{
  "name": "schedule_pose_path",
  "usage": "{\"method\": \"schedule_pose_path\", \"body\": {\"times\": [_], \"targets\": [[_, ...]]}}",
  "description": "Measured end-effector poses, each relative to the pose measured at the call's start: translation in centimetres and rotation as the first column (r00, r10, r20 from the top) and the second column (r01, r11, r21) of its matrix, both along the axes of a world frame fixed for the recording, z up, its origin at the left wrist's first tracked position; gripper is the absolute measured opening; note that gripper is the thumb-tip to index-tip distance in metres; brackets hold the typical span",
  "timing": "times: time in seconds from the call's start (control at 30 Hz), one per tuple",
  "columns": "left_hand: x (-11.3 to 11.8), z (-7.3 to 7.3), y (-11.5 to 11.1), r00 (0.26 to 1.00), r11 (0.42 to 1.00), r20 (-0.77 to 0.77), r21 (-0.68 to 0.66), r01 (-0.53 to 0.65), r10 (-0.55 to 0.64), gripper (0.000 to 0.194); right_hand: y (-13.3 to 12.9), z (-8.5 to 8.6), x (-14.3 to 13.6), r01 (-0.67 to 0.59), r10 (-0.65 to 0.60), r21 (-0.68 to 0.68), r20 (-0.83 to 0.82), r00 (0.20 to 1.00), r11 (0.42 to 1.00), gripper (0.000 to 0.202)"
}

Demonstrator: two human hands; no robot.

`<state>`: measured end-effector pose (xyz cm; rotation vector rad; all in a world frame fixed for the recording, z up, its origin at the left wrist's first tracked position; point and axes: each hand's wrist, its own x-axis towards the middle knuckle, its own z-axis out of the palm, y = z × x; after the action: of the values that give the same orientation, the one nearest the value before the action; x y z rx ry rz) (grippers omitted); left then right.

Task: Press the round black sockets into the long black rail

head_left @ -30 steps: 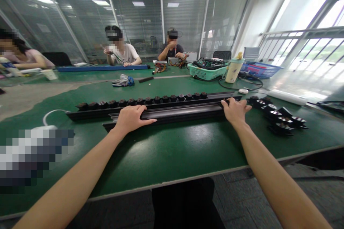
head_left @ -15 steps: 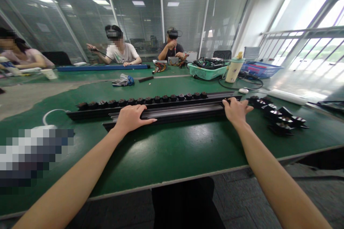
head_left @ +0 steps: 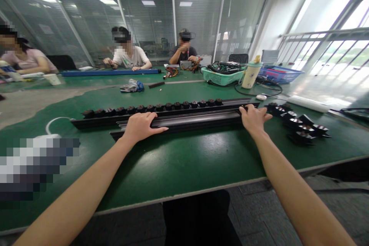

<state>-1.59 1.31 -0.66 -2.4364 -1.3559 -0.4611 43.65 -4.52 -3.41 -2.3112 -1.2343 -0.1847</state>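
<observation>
A long black metal rail (head_left: 198, 120) lies on the green table (head_left: 184, 169), running left to right. Over its left part rests my left hand (head_left: 141, 126), thumb along the near edge and fingers wrapped over the top. My right hand (head_left: 253, 117) pinches the rail's right end with thumb and index finger, perhaps with a small dark part that is too small to make out. Just behind lies a second black rail (head_left: 100, 120), topped by a row of small dark round parts (head_left: 168, 106).
Several black parts with shiny faces (head_left: 305, 128) lie at the right. Farther back are a green basket (head_left: 221, 78), a cream cup (head_left: 250, 75), a blue basket (head_left: 282, 74) and a cloth (head_left: 132, 85). Three people sit across the table. A blurred object (head_left: 34, 165) is at the left.
My hands and the rails have hardly moved. Across the table, the person in the white shirt has lowered a raised hand toward the table. The person at the far left has shifted slightly.
</observation>
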Motion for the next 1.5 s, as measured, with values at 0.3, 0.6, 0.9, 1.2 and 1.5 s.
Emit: {"method": "schedule_pose_path", "body": {"times": [0.3,0.6,0.9,1.2,1.5], "targets": [[0.05,-0.09,0.04,1.000,1.000,-0.006,0.007,-0.008,0.008,0.086,-0.15,0.34,-0.26,0.026,-0.026,-0.043,-0.004,1.000,0.999,0.053],[0.00,-0.12,0.14,1.000,1.000,-0.007,0.001,-0.009,0.009,0.089,-0.11,0.26,-0.08,0.057,-0.057,-0.034,-0.012,0.998,0.998,0.053],[0.14,0.02,-0.01,1.000,1.000,-0.015,0.002,-0.006,0.006,0.086,0.00,-0.04,0.08,0.052,-0.052,-0.010,0.006,0.999,0.999,0.054],[0.04,-0.07,0.08,1.000,1.000,-0.007,-0.002,-0.007,0.007,0.086,0.05,-0.02,0.24,0.053,-0.052,-0.035,0.009,0.999,0.998,0.054],[0.07,-0.03,0.02,1.000,1.000,0.000,-0.016,-0.011,0.011,0.088,0.09,-0.13,0.30,0.057,-0.056,-0.029,0.013,0.998,0.998,0.054]]}}
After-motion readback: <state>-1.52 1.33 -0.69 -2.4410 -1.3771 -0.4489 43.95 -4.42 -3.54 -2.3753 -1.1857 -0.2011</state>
